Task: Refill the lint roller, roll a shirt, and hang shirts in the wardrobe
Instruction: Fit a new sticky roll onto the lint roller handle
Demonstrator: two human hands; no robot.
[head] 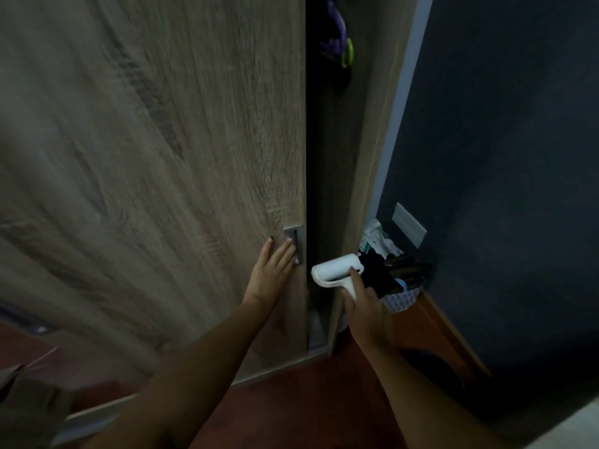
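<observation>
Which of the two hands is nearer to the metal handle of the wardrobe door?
Left. The left hand lies flat on the wardrobe door with its fingertips touching the metal handle. The right hand is apart from it, lower right, gripping the lint roller before the dark gap.

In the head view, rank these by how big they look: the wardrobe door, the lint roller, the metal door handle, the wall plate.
1. wardrobe door
2. lint roller
3. wall plate and metal door handle: these look too alike to rank, and the left hand partly covers the handle.
</observation>
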